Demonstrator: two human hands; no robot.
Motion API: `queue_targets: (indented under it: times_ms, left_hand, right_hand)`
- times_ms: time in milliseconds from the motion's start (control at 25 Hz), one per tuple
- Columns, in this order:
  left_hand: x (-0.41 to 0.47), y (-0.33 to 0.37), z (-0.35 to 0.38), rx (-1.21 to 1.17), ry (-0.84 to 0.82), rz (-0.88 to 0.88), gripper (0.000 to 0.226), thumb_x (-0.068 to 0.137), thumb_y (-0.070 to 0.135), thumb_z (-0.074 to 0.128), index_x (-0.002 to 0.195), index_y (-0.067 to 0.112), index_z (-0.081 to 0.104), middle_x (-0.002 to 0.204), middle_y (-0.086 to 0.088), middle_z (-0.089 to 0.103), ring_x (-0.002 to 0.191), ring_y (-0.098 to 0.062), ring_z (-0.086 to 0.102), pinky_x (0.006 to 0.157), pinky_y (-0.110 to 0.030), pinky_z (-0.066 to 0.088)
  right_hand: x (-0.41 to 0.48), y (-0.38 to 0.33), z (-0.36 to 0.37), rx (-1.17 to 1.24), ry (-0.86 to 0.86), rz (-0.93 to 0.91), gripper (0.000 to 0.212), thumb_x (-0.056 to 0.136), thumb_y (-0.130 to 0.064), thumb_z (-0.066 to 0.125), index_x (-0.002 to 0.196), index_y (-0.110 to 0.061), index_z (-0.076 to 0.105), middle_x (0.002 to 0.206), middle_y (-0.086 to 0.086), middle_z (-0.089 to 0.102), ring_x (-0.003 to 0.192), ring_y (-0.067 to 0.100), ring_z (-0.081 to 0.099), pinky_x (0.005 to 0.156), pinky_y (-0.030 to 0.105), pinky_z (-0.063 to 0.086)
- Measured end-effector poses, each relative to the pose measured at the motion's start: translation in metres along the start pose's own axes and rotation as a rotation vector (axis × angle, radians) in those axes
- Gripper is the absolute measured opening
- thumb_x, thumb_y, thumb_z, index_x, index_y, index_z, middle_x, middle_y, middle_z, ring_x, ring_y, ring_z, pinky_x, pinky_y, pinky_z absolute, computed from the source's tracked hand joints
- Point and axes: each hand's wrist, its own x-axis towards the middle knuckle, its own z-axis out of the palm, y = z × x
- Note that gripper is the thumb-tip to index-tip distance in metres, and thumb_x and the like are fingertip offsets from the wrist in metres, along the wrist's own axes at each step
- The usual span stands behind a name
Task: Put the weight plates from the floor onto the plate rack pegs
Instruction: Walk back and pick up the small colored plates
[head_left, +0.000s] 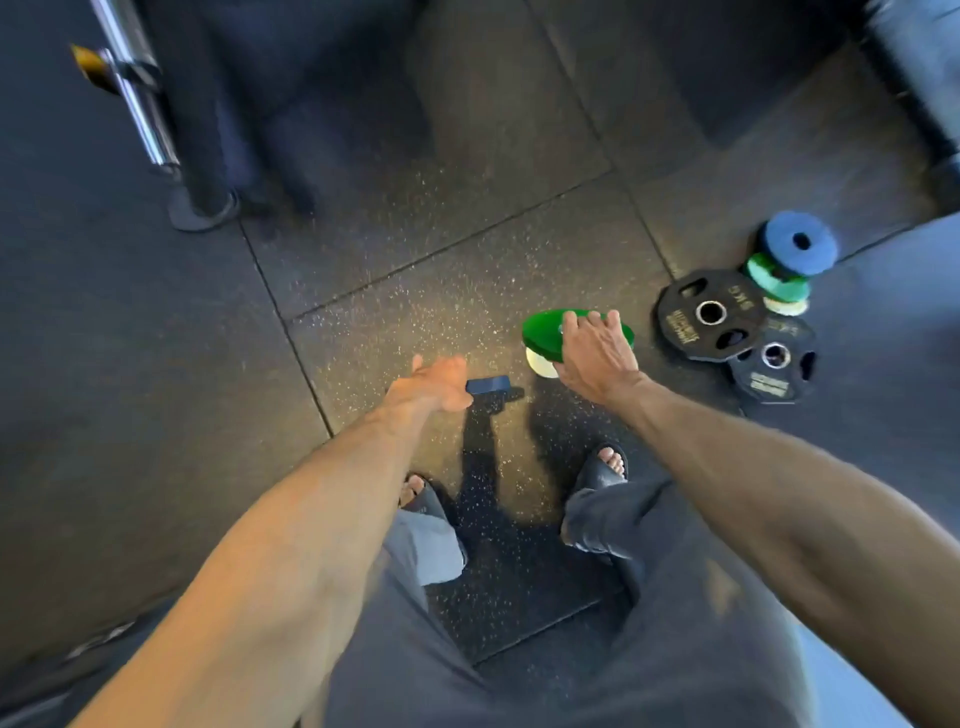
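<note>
Above the speckled rubber floor (415, 291), your right grip (597, 358) is clamped over the green plate (543, 332), with a cream plate (540, 362) pressed beneath it. Your left grip (434, 384) is closed round a small dark-blue piece (488, 385). To the right, black plates (711, 314) and a coloured stack (797, 244) lie on the floor.

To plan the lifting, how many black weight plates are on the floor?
2. One black plate lies right of the green plate; the second black plate overlaps its right edge. More may be hidden.
</note>
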Motion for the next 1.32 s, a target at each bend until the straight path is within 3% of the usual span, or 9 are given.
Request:
queue_targets:
  times_ms: [120, 320, 440, 520, 720, 960, 1120, 1320]
  left_hand:
    - [-0.078, 0.041, -0.074, 0.095, 0.031, 0.081, 0.010, 0.091, 0.018, 0.054, 0.098, 0.018, 0.048, 0.089, -0.002, 0.053, 0.098, -0.027, 0.052, 0.088, -0.041, 0.037]
    - [-0.161, 0.095, -0.161, 0.152, -0.028, 0.308, 0.025, 0.084, 0.031, 0.063, 0.101, 0.015, 0.054, 0.097, -0.007, 0.067, 0.091, -0.031, 0.066, 0.073, -0.035, 0.048]
    - [-0.197, 0.130, -0.183, 0.287, -0.079, 0.477, 0.031, 0.085, 0.037, 0.067, 0.104, 0.014, 0.061, 0.098, -0.006, 0.073, 0.090, -0.025, 0.068, 0.083, -0.037, 0.052]
    - [-0.218, 0.155, -0.181, 0.405, -0.108, 0.574, 0.030, 0.087, 0.036, 0.067, 0.105, 0.012, 0.066, 0.098, -0.008, 0.073, 0.088, -0.023, 0.068, 0.082, -0.036, 0.052]
    - [-0.277, 0.225, -0.118, 0.764, -0.188, 0.809, 0.042, 0.085, 0.042, 0.071, 0.104, 0.005, 0.066, 0.103, -0.013, 0.071, 0.092, -0.030, 0.067, 0.075, -0.034, 0.049]
    - [-0.375, 0.258, 0.030, 1.094, -0.320, 1.082, 0.033, 0.084, 0.041, 0.071, 0.096, 0.011, 0.064, 0.092, -0.009, 0.067, 0.082, -0.027, 0.065, 0.063, -0.028, 0.042]
    - [-0.459, 0.247, 0.138, 1.277, -0.410, 1.233, 0.024, 0.085, 0.038, 0.070, 0.088, 0.015, 0.063, 0.085, -0.005, 0.065, 0.074, -0.021, 0.060, 0.059, -0.027, 0.040]
    - [-0.559, 0.207, 0.257, 1.430, -0.488, 1.376, 0.028, 0.087, 0.033, 0.070, 0.100, 0.009, 0.068, 0.096, -0.014, 0.071, 0.075, -0.023, 0.060, 0.060, -0.026, 0.040]
  right_hand:
    - [-0.065, 0.009, -0.086, 0.058, 0.045, 0.121, 0.044, 0.084, -0.043, 0.062, 0.110, -0.008, 0.053, 0.103, 0.014, 0.068, 0.095, 0.033, 0.060, 0.092, 0.046, 0.035]
    - [-0.162, -0.006, -0.173, 0.173, 0.055, 0.372, 0.039, 0.087, -0.041, 0.055, 0.110, -0.009, 0.052, 0.103, 0.014, 0.068, 0.095, 0.033, 0.061, 0.090, 0.045, 0.037]
    - [-0.222, -0.025, -0.199, 0.318, 0.062, 0.621, 0.038, 0.092, -0.038, 0.053, 0.117, -0.009, 0.050, 0.108, 0.012, 0.069, 0.103, 0.034, 0.063, 0.094, 0.045, 0.036]
    - [-0.263, -0.041, -0.205, 0.418, 0.072, 0.772, 0.037, 0.094, -0.034, 0.051, 0.120, -0.007, 0.049, 0.110, 0.013, 0.069, 0.106, 0.036, 0.064, 0.096, 0.045, 0.037]
    - [-0.386, -0.089, -0.190, 0.883, 0.201, 1.139, 0.024, 0.091, -0.030, 0.056, 0.109, -0.016, 0.049, 0.106, 0.019, 0.069, 0.099, 0.042, 0.065, 0.082, 0.044, 0.049]
    - [-0.530, -0.205, -0.144, 1.084, 0.284, 1.558, 0.022, 0.092, -0.034, 0.057, 0.103, -0.015, 0.055, 0.105, 0.016, 0.070, 0.099, 0.037, 0.064, 0.076, 0.037, 0.046]
    - [-0.618, -0.299, -0.116, 1.180, 0.259, 1.819, 0.025, 0.092, -0.038, 0.054, 0.105, -0.017, 0.057, 0.111, 0.014, 0.067, 0.106, 0.034, 0.064, 0.085, 0.038, 0.050]
    - [-0.715, -0.403, -0.093, 1.191, 0.284, 2.045, 0.030, 0.095, -0.033, 0.055, 0.119, -0.015, 0.056, 0.122, 0.013, 0.065, 0.114, 0.032, 0.061, 0.093, 0.035, 0.047]
